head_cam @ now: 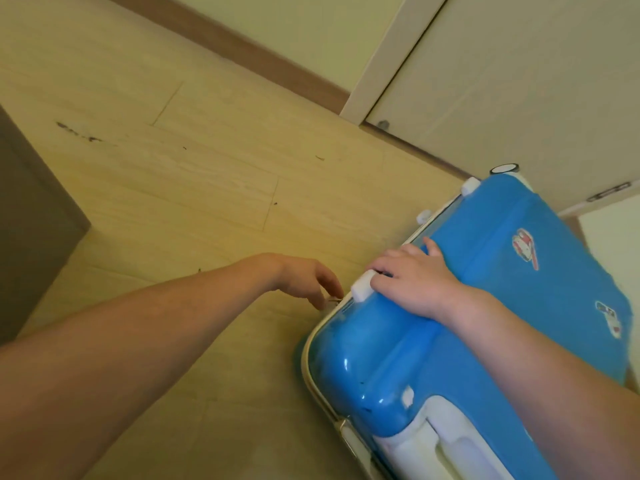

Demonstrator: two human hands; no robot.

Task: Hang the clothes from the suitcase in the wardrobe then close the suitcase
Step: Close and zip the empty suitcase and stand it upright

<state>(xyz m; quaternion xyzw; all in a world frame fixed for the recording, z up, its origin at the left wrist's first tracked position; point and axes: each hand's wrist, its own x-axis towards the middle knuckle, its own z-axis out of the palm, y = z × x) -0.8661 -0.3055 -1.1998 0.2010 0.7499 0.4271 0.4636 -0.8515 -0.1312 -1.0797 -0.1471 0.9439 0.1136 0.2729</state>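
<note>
Pale wood boards make up the floor (pixel 194 174), which runs wide and bare to the far wall, with a brown strip (pixel 242 46) along the bottom of that wall and a white door (pixel 519 81) in the far right corner. The blue suitcase (pixel 485 306) lies shut at the floor's right edge, near the door. The right hand (pixel 412 275) rests flat on its lid by a white bump (pixel 363 285), while the left hand (pixel 308 278) pinches a small zip pull (pixel 333 300) at the case's near-left edge.
</note>
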